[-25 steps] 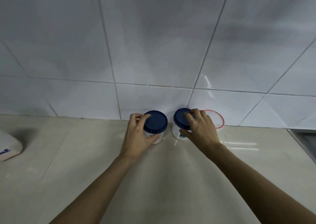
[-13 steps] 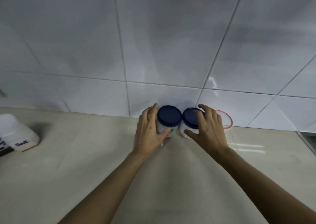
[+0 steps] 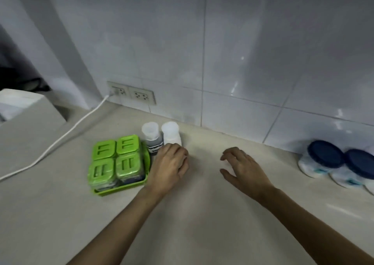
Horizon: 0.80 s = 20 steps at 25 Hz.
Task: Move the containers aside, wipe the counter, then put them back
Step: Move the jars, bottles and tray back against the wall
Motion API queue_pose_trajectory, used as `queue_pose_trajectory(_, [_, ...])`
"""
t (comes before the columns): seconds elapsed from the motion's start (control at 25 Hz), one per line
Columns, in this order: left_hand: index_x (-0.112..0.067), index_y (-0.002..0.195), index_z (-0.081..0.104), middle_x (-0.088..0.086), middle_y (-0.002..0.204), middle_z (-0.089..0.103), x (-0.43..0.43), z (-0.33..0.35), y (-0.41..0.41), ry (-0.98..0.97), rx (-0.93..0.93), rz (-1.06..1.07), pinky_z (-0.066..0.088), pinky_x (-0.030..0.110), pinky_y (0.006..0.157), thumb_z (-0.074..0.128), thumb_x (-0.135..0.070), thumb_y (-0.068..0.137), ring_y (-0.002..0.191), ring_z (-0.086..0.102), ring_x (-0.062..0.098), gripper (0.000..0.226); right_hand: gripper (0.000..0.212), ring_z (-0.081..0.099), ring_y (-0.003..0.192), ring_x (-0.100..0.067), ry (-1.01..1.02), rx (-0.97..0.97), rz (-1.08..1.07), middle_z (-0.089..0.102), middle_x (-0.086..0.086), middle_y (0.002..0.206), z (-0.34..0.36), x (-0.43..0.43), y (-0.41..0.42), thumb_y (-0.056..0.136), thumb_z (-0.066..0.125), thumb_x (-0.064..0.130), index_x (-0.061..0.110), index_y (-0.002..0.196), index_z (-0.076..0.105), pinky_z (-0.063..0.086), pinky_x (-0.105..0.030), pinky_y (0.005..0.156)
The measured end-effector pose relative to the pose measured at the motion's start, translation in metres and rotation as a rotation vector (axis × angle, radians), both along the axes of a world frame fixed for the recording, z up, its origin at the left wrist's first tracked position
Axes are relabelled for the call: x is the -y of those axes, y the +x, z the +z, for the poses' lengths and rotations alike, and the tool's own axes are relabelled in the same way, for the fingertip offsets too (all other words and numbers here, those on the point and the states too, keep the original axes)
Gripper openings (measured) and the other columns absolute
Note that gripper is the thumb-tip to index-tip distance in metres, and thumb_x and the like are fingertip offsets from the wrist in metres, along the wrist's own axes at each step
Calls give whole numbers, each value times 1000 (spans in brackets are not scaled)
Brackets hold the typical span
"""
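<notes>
Two small bottles stand by the wall: a white bottle (image 3: 171,133) and a dark bottle with a clear cap (image 3: 150,136). My left hand (image 3: 170,166) is curled in front of the white bottle's base and hides its lower part; whether the fingers grip it is hidden. My right hand (image 3: 242,169) hovers over the bare counter with its fingers spread, holding nothing. Two white jars with dark blue lids (image 3: 323,156) (image 3: 360,164) stand side by side at the far right against the wall.
A green tray (image 3: 146,164) holding several green-lidded boxes sits just left of my left hand. Wall sockets (image 3: 132,94) with a white cable (image 3: 60,139) are at the back left, beside a pale appliance (image 3: 26,121). Another container shows at the right edge (image 3: 370,183).
Both hands have let go of the blue-lidded jars, which now stand at the far right. The view swung left. My left hand has reached the small bottles.
</notes>
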<state>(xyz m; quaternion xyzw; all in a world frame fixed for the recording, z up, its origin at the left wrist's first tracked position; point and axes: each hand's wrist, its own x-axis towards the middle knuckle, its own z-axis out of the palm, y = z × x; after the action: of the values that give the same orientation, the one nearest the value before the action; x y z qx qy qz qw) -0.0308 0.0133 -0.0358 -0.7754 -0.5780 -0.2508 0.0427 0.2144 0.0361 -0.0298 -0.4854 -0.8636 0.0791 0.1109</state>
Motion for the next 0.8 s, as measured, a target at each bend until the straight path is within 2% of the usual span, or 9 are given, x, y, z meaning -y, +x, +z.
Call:
queue_pose_trajectory(0.08, [-10,98,62,10,100,62,-11,11,-47,21,-28,124,41,40,96,57,-22,80,97,57,31,23,54,48,124,-26,-13,-37,37,43,-9,140,9,-20,-59,86,61,34,15,133,45,44,-37,101])
queue_pose_trajectory(0.16, [-9,119,56,16,124,55,-26,16,-85,-68,-39,213,29,42,111,61,-26,81,118,50,33,42,69,34,137,-26,-38,-43,55,28,-9,153,18,-42,-109,86,62,35,17,144,30,35,-38,110])
queue_pose_trajectory(0.2, [-10,129,50,17,134,48,-33,17,-99,-156,-12,230,27,42,114,62,-28,82,126,44,33,51,73,29,139,-26,-39,-40,59,23,-9,155,21,-54,-130,86,62,34,18,147,26,32,-38,112])
queue_pose_trajectory(0.28, [-14,141,37,13,145,37,-47,15,-117,-304,76,211,31,40,113,62,-30,86,131,39,31,62,72,28,140,-27,-50,8,73,21,-9,156,27,-75,-162,87,62,30,20,148,24,31,-39,111])
queue_pose_trajectory(0.36, [-18,143,35,8,142,41,-59,13,-119,-347,73,161,39,39,106,62,-31,86,125,44,29,63,64,34,135,-27,-85,89,94,29,-8,152,31,-89,-179,89,60,27,21,146,30,35,-39,107])
queue_pose_trajectory(0.44, [-20,136,41,6,132,50,-69,14,-121,-333,86,141,43,38,98,65,-30,84,116,50,27,59,57,43,125,-27,-109,129,94,41,-8,141,32,-96,-192,88,62,28,20,139,38,40,-37,99])
queue_pose_trajectory(0.56, [-19,126,47,5,121,57,-73,22,-116,-333,117,150,45,35,89,70,-30,79,106,54,26,53,53,47,116,-26,-121,102,107,46,-7,130,35,-92,-184,85,66,30,19,132,44,44,-36,93])
queue_pose_trajectory(0.68, [-22,123,49,2,118,58,-67,29,-97,-335,52,44,44,34,84,72,-32,77,100,55,27,52,52,48,114,-22,-82,43,94,47,-3,128,37,-78,-136,85,65,34,22,131,45,47,-36,92])
queue_pose_trajectory(0.8, [-25,124,51,-2,118,59,-63,32,-52,-395,98,-104,44,31,84,73,-31,76,101,56,23,53,53,50,113,-22,-52,53,36,49,-3,126,43,-66,-62,84,65,37,22,131,46,48,-36,91])
